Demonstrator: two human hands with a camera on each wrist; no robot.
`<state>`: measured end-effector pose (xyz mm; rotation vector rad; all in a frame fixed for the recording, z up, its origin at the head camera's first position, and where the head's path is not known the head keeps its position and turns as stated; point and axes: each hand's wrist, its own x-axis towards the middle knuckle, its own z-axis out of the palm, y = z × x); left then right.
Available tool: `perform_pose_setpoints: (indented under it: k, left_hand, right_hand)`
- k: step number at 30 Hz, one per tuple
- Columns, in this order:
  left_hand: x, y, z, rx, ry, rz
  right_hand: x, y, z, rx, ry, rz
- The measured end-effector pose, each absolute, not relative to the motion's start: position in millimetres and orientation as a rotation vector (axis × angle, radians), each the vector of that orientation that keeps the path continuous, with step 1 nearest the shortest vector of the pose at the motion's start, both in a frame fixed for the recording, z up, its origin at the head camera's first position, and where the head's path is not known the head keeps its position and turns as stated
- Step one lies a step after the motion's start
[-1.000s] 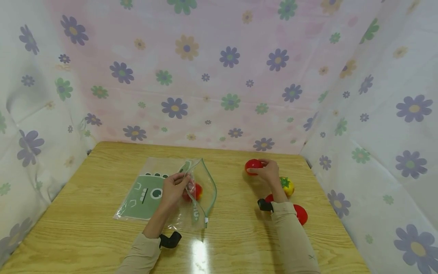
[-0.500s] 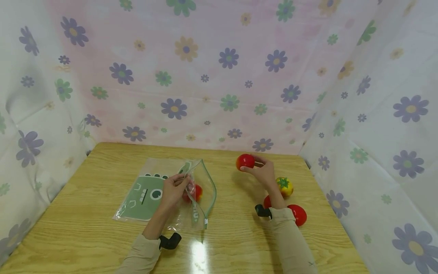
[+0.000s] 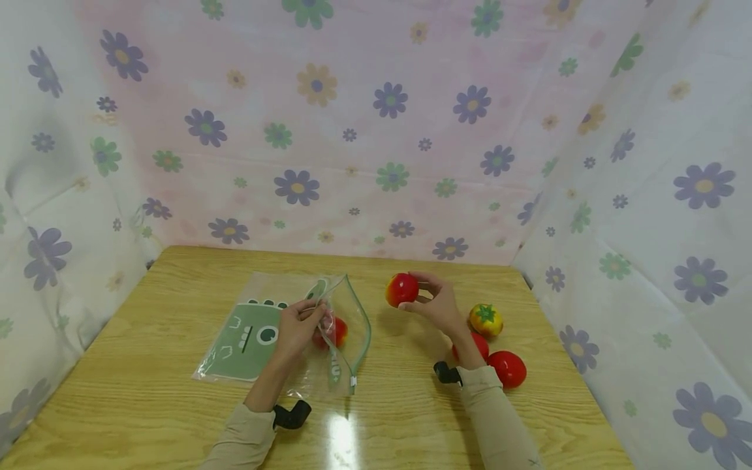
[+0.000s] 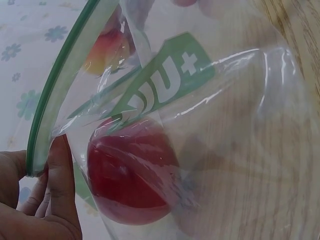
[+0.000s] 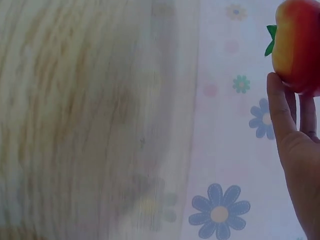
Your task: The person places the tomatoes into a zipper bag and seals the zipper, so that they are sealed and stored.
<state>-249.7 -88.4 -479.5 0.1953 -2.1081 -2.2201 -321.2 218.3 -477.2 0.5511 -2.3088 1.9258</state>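
Observation:
My left hand pinches the edge of a clear zip bag, which has a green cartoon-monster print and a green zip strip. The bag lies on its side with its mouth spread toward the right. Inside it rests a red fruit, seen through the plastic in the left wrist view. My right hand holds a shiny red-and-yellow toy fruit by the fingertips, above the table and right of the bag's mouth. Green leaf tips stick out from this fruit in the right wrist view.
On the right of the wooden table sit a yellow-and-red fruit with a green leafy top and two red ones, one partly behind my right wrist, the other nearer the front. A flowered cloth stands along the back and sides.
My right hand has carried the fruit leftward from the right side of the table toward the bag's mouth. The left hand and the bag have stayed in place.

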Motion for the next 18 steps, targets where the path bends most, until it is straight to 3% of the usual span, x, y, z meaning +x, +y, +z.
perform_pose_setpoints:
  k: [9, 18]
  left_hand:
    - [-251.1, -88.8, -481.8, 0.184, -2.081, -2.254]
    - [-250.6, -87.4, -482.0, 0.195, -2.095, -2.242]
  right_hand:
    - [-313.0, 207.2, -481.2, 0.653, -2.268, 2.136]
    - [-304.0, 194.8, -487.2, 0.945, -2.271, 2.234]
